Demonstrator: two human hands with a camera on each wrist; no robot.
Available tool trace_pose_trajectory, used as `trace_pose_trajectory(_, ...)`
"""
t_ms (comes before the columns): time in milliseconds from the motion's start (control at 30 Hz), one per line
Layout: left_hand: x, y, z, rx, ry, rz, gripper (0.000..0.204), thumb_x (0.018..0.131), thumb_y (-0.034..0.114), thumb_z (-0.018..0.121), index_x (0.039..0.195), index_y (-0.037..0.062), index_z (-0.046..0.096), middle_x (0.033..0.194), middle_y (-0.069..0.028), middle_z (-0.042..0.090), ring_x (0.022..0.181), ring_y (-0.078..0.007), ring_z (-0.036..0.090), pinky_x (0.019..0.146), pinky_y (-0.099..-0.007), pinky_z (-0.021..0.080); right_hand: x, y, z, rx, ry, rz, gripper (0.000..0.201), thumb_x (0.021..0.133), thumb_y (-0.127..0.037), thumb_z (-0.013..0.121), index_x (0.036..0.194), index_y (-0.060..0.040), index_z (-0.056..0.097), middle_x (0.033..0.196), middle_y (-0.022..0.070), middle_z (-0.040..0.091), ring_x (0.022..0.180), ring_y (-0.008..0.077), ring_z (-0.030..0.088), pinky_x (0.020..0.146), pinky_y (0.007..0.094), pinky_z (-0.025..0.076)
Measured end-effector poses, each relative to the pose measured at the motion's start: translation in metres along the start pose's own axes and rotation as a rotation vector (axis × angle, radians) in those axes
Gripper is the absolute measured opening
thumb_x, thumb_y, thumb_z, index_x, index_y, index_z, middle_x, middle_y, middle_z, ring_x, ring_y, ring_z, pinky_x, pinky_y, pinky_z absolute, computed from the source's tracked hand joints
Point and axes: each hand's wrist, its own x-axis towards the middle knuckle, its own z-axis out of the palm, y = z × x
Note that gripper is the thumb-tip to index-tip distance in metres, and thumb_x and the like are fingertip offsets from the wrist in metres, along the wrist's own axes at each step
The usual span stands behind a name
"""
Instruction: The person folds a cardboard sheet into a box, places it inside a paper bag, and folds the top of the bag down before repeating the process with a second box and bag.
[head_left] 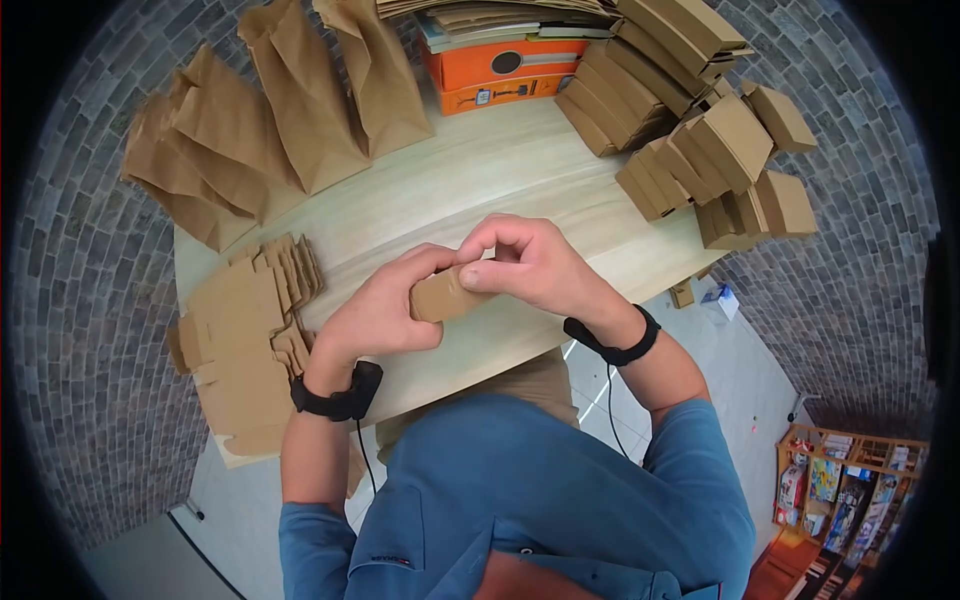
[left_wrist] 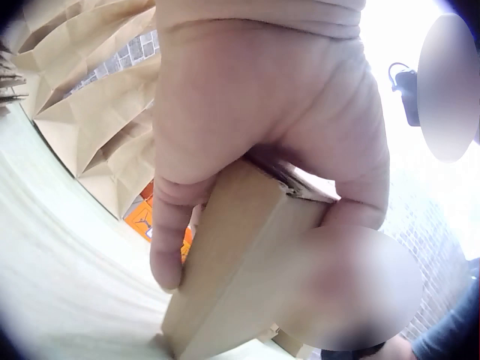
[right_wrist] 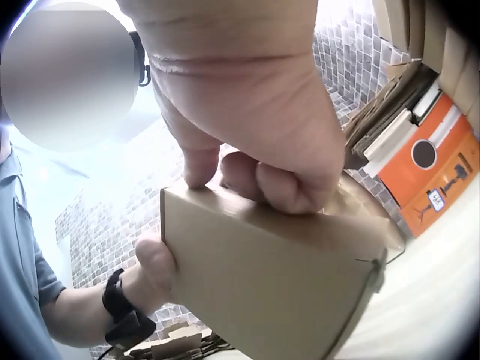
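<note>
A small brown cardboard box [head_left: 437, 299] is between both hands above the table's near half. The left hand [head_left: 385, 305] grips its left end, thumb on the near side and fingers on the far side; in the left wrist view the box [left_wrist: 232, 262] slants down from that palm. At the box's upper right edge is the right hand [head_left: 535, 268], thumb on the top face and fingers curled. The right wrist view shows the right hand's [right_wrist: 251, 112] thumb and fingertips on the narrow side of the box [right_wrist: 262, 277].
Brown paper bags [head_left: 290, 110] stand at the back left. Flat cardboard blanks [head_left: 235, 330] lie at the left edge. An orange box [head_left: 505, 65] stands at the back, with folded cardboard boxes [head_left: 725, 145] stacked at the right.
</note>
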Motion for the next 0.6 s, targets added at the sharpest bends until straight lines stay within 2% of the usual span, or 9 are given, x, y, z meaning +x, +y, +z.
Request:
trace_pose_trajectory(67,0.003,-0.008,0.003,-0.044,0.009,-0.052,0.063,0.065,0.009,0.067,0.127,0.0017,0.060,0.120,-0.0148,0.062,0.113,-0.0300,0.059,0.096,-0.0370,0.048,0.000,-0.009,0.003,-0.151,0.047,0.042,0.018,0.089,-0.013,0.074,0.104,-0.0050,0.069,0.101,0.0000,0.066,0.079,0.0076,0.060,0.070,0.0241,0.049)
trace_pose_trajectory(133,0.004,-0.026,0.005,0.418,0.177,0.160,0.066,0.066,0.013,0.075,0.129,0.0028,0.059,0.119,-0.0132,0.061,0.108,-0.0287,0.059,0.093,-0.0361,0.048,0.005,-0.011,0.010,-0.545,0.150,-0.141,0.020,0.085,-0.011,0.075,0.103,-0.0067,0.069,0.100,0.0017,0.066,0.080,0.0131,0.059,0.071,0.0269,0.049)
trace_pose_trajectory(167,0.000,-0.030,0.002,0.420,0.180,0.161,0.066,0.066,0.013,0.075,0.129,0.0028,0.059,0.119,-0.0132,0.061,0.108,-0.0287,0.059,0.093,-0.0361,0.048,0.009,-0.007,0.011,-0.546,0.148,-0.144,0.020,0.085,-0.011,0.075,0.103,-0.0067,0.069,0.100,0.0017,0.066,0.080,0.0131,0.059,0.071,0.0269,0.049)
trace_pose_trajectory(233,-0.011,-0.034,-0.002,0.430,0.276,-0.086,0.067,0.072,0.028,0.083,0.129,0.0018,0.058,0.114,-0.0112,0.061,0.100,-0.0225,0.058,0.089,-0.0346,0.049,0.018,0.009,0.010,-0.929,0.225,-0.392,0.024,0.082,-0.009,0.074,0.105,-0.0063,0.068,0.106,0.0070,0.065,0.095,0.0226,0.061,0.079,0.0323,0.051)
trace_pose_trajectory(267,-0.015,-0.034,-0.004,0.432,0.281,-0.087,0.067,0.072,0.028,0.083,0.129,0.0018,0.058,0.114,-0.0112,0.061,0.100,-0.0225,0.058,0.089,-0.0346,0.049,0.020,0.014,0.010,-0.928,0.221,-0.397,0.024,0.082,-0.009,0.074,0.105,-0.0063,0.068,0.106,0.0070,0.065,0.095,0.0226,0.061,0.079,0.0323,0.051)
trace_pose_trajectory(333,-0.021,-0.032,-0.006,0.040,0.226,-0.203,0.057,0.087,0.040,0.074,0.126,0.0017,0.059,0.103,-0.0057,0.060,0.086,-0.0145,0.057,0.078,-0.0300,0.050,0.019,0.020,0.007,-0.824,0.243,-0.406,0.027,0.081,-0.010,0.073,0.107,-0.0054,0.067,0.113,0.0108,0.063,0.108,0.0301,0.057,0.089,0.0378,0.050)
trace_pose_trajectory(433,-0.014,-0.032,-0.001,-0.380,0.226,-0.392,0.048,0.100,0.043,0.058,0.124,0.0025,0.059,0.096,-0.0004,0.057,0.074,-0.0078,0.052,0.067,-0.0243,0.046,0.011,0.016,0.003,-0.767,0.350,-0.350,0.032,0.081,-0.012,0.074,0.111,-0.0060,0.067,0.116,0.0125,0.061,0.112,0.0312,0.056,0.092,0.0375,0.049)
trace_pose_trajectory(567,-0.009,-0.038,0.008,-0.350,0.170,-0.382,0.040,0.104,0.039,0.050,0.125,0.0052,0.058,0.093,0.0015,0.057,0.069,-0.0065,0.052,0.061,-0.0220,0.043,0.002,0.018,-0.016,-1.069,0.511,-0.328,0.034,0.083,-0.015,0.074,0.115,-0.0052,0.067,0.114,0.0116,0.062,0.101,0.0270,0.060,0.083,0.0341,0.052)
trace_pose_trajectory(600,-0.009,-0.036,0.009,-0.351,0.183,-0.380,0.037,0.104,0.036,0.050,0.125,0.0067,0.059,0.094,0.0016,0.058,0.070,-0.0063,0.052,0.062,-0.0220,0.044,-0.001,0.018,-0.019,-0.914,0.461,-0.157,0.035,0.085,-0.018,0.074,0.116,-0.0042,0.067,0.112,0.0101,0.062,0.094,0.0221,0.060,0.079,0.0317,0.052)
